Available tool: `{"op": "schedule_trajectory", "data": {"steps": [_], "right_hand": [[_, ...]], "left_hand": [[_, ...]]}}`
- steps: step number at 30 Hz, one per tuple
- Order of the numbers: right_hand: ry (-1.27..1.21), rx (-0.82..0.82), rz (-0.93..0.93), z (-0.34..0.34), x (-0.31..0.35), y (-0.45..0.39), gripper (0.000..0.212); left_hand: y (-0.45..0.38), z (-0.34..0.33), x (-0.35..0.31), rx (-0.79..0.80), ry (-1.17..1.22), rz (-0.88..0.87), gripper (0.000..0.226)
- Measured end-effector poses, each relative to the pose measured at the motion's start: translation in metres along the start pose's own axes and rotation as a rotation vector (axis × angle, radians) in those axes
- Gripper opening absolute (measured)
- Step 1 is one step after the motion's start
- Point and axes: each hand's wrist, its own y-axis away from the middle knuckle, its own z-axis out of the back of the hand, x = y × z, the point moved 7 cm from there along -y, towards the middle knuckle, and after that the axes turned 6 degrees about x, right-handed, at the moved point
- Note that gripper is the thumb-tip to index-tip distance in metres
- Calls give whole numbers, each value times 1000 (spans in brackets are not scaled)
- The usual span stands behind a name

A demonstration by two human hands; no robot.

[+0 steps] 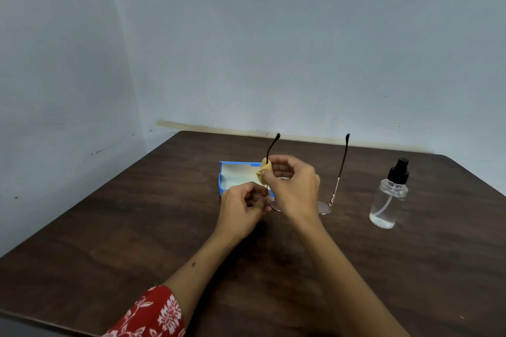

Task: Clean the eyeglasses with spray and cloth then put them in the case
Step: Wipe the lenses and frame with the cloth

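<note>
Right hand pinching yellow cloth on eyeglasses temple, unlabelled spray bottle

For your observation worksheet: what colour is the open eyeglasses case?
Blue, with a pale lining; the case shows in the head view.

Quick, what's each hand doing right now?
Left hand: pinches the eyeglasses near the left lens.
Right hand: holds the yellow cloth around a temple arm.

— What does the person wear?
— A red sleeve with white flowers, on the left arm, at the near edge of the table.
— And the other arm?
— It is bare.
</note>
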Motion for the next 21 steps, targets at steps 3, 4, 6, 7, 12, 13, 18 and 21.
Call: {"op": "schedule_trajectory", "data": {"steps": [3, 4, 6, 7, 12, 13, 18, 21], "right_hand": [[-67, -62, 79, 8, 23, -11, 20], [-99, -85, 99, 11, 29, -13, 21], [-141, -115, 119, 14, 34, -14, 24], [-137, -118, 119, 13, 32, -12, 25], [-48, -18, -22, -1, -5, 5, 21], [-40, -2, -41, -2, -10, 7, 22], [-42, -23, 28, 5, 9, -3, 21], [-121, -84, 108, 15, 29, -13, 25]], "left_hand": [[0, -1, 2, -8, 15, 15, 14], [0, -1, 2, -15, 22, 23, 16], [-1, 1, 4, -23, 38, 33, 18], [-1, 1, 4, -21, 38, 29, 18], [0, 2, -5, -15, -37, -38, 23], [0, 2, -6, -14, -45, -47, 27], [-2, -1, 5, -2, 8, 16, 15], [-2, -2, 8, -2, 41, 41, 10]]}}
